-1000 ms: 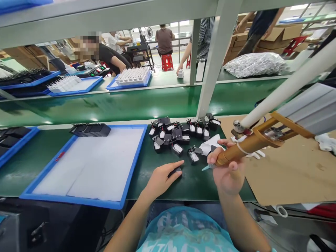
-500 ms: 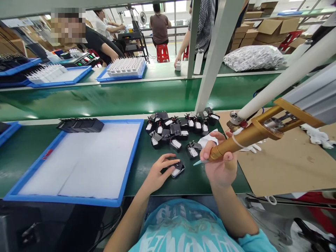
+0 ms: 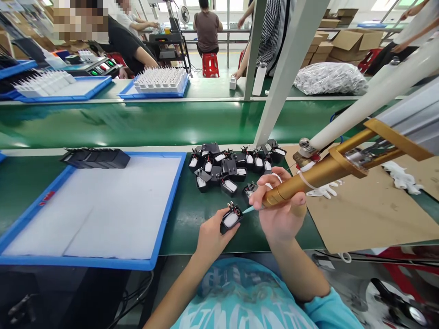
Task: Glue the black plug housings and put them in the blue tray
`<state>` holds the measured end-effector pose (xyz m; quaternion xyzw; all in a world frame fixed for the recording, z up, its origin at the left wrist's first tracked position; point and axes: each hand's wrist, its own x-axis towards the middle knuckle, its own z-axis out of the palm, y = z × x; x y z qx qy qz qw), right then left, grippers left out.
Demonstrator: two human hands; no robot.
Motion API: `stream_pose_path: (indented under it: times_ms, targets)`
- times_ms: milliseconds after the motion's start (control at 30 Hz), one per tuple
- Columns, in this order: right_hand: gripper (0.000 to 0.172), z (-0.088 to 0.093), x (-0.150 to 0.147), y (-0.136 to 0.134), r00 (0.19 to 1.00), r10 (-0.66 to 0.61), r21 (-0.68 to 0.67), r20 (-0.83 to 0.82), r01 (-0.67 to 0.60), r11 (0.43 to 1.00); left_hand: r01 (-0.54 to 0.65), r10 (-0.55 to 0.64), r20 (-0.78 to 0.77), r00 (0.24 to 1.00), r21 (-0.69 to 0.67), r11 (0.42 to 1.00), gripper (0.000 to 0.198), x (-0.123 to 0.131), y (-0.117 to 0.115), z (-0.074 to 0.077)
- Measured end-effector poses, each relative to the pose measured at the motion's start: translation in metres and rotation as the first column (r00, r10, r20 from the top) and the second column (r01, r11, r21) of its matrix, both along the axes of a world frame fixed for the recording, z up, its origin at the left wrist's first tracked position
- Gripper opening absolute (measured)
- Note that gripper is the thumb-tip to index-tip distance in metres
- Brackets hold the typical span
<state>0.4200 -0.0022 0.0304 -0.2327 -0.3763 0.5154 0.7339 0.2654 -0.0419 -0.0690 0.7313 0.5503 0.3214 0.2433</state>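
My left hand (image 3: 213, 234) grips a small black plug-in housing (image 3: 232, 219) by its sides, just above the green bench. The housing's inside faces up, showing a white block, wires and metal pins at its far end. In my right hand (image 3: 281, 214) is a gold-coloured dispensing gun (image 3: 305, 183), my fingers wrapped round its barrel. Its pale blue nozzle tip (image 3: 248, 209) points left and meets or nearly meets the housing's right edge. Beyond my hands lies a pile of similar black housings (image 3: 229, 167), one partly hidden behind my right fingers.
A blue-rimmed tray (image 3: 168, 205) with a white liner stands at left, a row of black cases (image 3: 98, 158) at its far-left corner. Brown cardboard (image 3: 363, 214) and white gloves (image 3: 322, 190) lie at right. A slanted metal post (image 3: 284, 64) rises beyond the pile. Co-workers sit across the bench.
My left hand has taken hold of the housing, whose black cover piece now no longer lies over the inside. My right hand has brought the nozzle left, to the housing's edge.
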Motion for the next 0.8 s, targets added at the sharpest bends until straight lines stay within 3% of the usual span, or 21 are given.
stream_pose_path:
  times_ms: [300, 500, 800]
  targets:
    - [0.043, -0.002, 0.000, 0.000, 0.997, 0.065, 0.042, -0.046, -0.063, 0.997, -0.009, 0.003, 0.139, 0.990, 0.041, 0.999, 0.030, 0.005, 0.002, 0.026]
    - [0.034, -0.002, 0.001, 0.000, 0.998, 0.045, 0.056, -0.043, -0.043, 0.997, 0.004, -0.015, 0.118, 0.993, 0.094, 0.996, 0.034, 0.004, -0.001, 0.027]
    - [0.044, 0.000, -0.003, 0.000, 0.997, 0.042, 0.055, -0.066, -0.038, 0.998, -0.011, 0.007, 0.135, 0.991, 0.030, 0.999, 0.032, 0.005, 0.004, 0.026]
